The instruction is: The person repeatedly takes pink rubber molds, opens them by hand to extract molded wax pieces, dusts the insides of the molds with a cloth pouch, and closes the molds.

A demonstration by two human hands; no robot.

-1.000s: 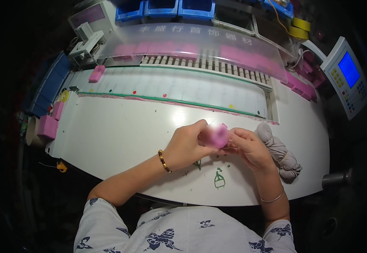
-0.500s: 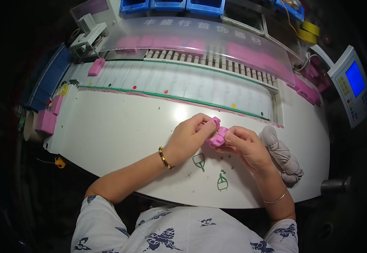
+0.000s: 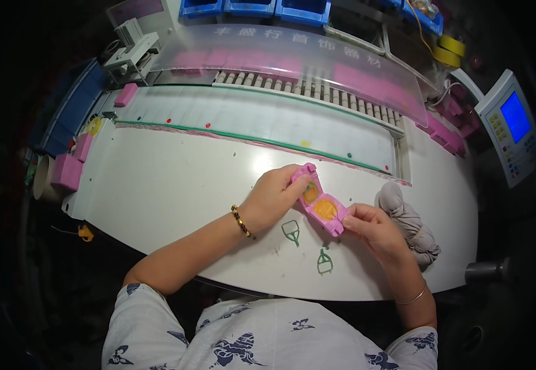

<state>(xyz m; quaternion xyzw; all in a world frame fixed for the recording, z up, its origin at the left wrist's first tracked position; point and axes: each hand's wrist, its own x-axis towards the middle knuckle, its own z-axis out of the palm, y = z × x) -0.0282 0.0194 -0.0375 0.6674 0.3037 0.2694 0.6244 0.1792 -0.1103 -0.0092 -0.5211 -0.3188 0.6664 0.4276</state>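
Note:
A pink rubber mould (image 3: 335, 227) is held above the white table, spread apart into two joined halves. One half carries an orange-yellow piece (image 3: 325, 209) in its cavity; the other has a smaller yellow-orange one with some green. My left hand (image 3: 274, 194) pinches the upper half, its thumb lying across the inner face. At the lower half's right edge, my right hand (image 3: 372, 228) grips between thumb and fingers. Both hands are closed on the mould. A rolled grey cloth (image 3: 408, 225) lies beside my right wrist.
Beyond the white table (image 3: 175, 185) runs a pale conveyor belt (image 3: 249, 117) marked with coloured dots. A pink block (image 3: 126, 94) rides at its left end. Pink blocks (image 3: 67, 172) stand at the left edge. A control panel (image 3: 508, 126) with a blue screen is at right.
The mould has gone from folded together to opened out, showing the yellow-orange insides. My right hand has moved slightly down and right. The belt's dots and its pink block have shifted left.

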